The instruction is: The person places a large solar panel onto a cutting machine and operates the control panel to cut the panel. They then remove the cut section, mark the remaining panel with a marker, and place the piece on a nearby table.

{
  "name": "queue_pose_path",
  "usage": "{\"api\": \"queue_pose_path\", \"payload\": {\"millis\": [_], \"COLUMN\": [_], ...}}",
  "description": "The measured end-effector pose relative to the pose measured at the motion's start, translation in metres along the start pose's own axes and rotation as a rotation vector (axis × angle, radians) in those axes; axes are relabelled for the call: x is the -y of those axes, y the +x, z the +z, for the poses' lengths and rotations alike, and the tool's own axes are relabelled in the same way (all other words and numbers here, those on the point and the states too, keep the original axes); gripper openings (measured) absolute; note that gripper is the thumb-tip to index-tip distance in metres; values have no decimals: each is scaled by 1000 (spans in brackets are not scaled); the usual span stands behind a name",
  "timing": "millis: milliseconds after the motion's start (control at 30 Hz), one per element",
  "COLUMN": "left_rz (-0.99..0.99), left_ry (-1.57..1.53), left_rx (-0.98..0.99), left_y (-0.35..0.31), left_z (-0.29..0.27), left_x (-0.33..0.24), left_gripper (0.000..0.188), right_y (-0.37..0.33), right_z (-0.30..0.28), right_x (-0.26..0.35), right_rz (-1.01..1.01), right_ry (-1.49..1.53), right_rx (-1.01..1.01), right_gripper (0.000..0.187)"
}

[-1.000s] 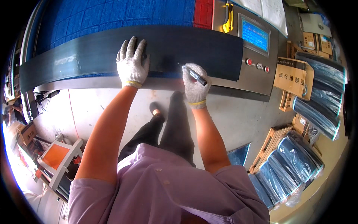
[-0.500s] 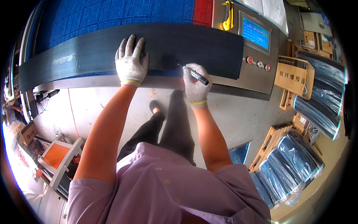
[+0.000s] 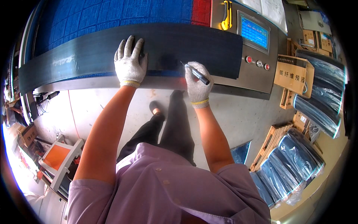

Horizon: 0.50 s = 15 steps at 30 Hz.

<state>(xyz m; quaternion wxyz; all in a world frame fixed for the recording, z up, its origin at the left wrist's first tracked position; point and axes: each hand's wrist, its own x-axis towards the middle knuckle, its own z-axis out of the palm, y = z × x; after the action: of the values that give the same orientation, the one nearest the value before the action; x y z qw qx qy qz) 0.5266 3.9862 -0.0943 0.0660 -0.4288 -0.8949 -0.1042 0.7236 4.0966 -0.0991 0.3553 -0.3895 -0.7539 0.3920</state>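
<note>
A long dark sheet (image 3: pixel 194 44) lies across the front of the machine bed, over a blue textured surface (image 3: pixel 112 15). My left hand (image 3: pixel 130 62), in a white knit glove, rests flat on this sheet with its fingers spread. In my right hand (image 3: pixel 199 80), gloved the same way, a black marker pen (image 3: pixel 199 75) is gripped between thumb and fingers. Its tip points up and left, at the sheet near its front edge; whether it touches cannot be told.
Right of the sheet is a metal control panel with a lit screen (image 3: pixel 254 33) and round buttons (image 3: pixel 259 63). A yellow utility knife (image 3: pixel 226 15) lies behind it. Farther right stand a cardboard box (image 3: pixel 292 76), plastic-wrapped dark rolls (image 3: pixel 287 160) and wooden pallets (image 3: pixel 266 147).
My right hand has shifted very slightly, with the marker pen's tip a little higher and farther right. My left hand stays pressed on the sheet.
</note>
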Motion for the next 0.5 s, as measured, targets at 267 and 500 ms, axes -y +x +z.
{"api": "queue_pose_path", "payload": {"millis": [267, 500], "left_rz": [7, 7], "left_ry": [-6, 12], "left_rx": [-16, 26], "left_y": [0, 0], "left_z": [1, -3], "left_x": [1, 0], "left_gripper": [42, 43], "right_y": [2, 0], "right_z": [-8, -5], "right_x": [3, -3], "right_rz": [-88, 22], "right_ry": [46, 118], "right_rx": [82, 30], "right_gripper": [16, 16]}}
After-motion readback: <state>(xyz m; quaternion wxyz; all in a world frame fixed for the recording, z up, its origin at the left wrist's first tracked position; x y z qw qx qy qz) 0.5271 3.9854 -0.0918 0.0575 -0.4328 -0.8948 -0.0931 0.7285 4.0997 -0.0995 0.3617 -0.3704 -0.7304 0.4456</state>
